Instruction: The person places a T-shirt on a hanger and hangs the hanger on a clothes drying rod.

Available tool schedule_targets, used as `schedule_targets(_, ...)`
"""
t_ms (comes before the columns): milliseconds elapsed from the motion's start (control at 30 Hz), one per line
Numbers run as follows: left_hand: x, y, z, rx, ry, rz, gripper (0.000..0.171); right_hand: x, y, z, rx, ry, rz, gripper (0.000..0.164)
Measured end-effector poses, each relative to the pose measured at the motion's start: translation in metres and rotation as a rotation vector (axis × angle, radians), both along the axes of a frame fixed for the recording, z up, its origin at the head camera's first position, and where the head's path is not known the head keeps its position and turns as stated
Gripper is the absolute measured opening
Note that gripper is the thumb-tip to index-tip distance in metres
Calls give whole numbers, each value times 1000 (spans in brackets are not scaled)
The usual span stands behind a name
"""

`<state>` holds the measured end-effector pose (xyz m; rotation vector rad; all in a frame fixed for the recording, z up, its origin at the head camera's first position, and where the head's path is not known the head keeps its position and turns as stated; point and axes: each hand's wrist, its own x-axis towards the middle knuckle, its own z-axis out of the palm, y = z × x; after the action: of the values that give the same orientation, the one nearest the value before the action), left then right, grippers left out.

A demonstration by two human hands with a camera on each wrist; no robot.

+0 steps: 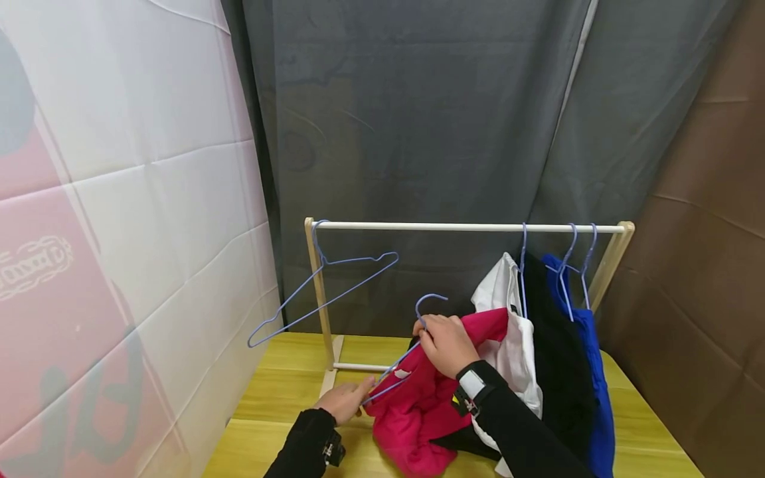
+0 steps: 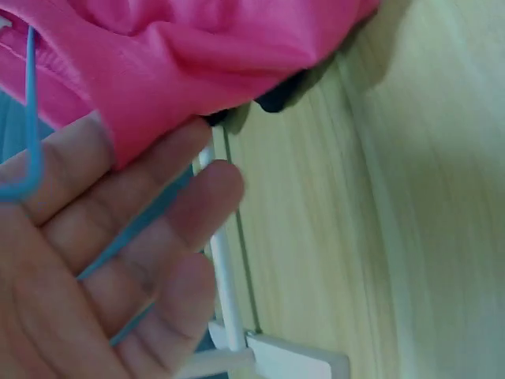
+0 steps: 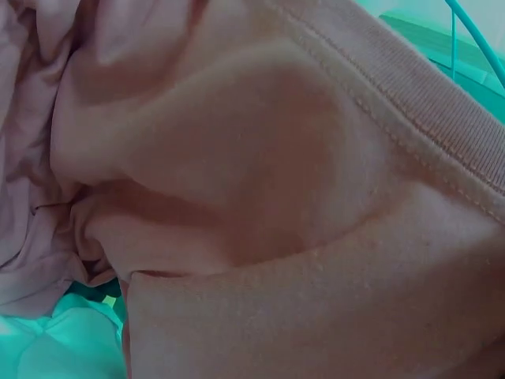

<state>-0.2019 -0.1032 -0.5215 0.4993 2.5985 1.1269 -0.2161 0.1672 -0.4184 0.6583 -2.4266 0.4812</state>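
Evidently the right hand's grip (image 1: pixel 448 345) is pinching a blue wire hanger (image 1: pixel 418 307) just below its hook, against the red garment (image 1: pixel 418 411). Lower down, the left hand's grip (image 1: pixel 345 400) is loose, its fingers fairly straight and touching the garment's edge beside one end of that hanger. The red garment is bunched between the hands, low over the wooden desk (image 1: pixel 269 398) and in front of a white garment (image 1: pixel 520 365). A second hanger (image 1: pixel 323 260), bare, hangs at the left end of the rack's white rail (image 1: pixel 412 226). Towards the rail's right end hang the white garment, a black one (image 1: pixel 562 385) and a blue one (image 1: pixel 600 392). The right wrist view is filled mostly by cloth, hiding that hand's fingers.
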Motion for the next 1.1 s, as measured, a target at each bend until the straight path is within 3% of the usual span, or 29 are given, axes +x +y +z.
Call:
schedule_targets(167,-1,-10,-5,22,131,46,69,-4,6,-2,-13,-4,-57,8)
schedule_targets(333,-5,-16,0,-48,281,41,65,-8,7,-4,-43,1,-105,10)
schedule_targets(633,-2,-20,13,-120,404,30,53,-11,7,-7,-85,7,-147,12)
schedule_targets(1100,4,7,53,-105,594,75,44,-6,-6,-2,-81,-9,-85,13)
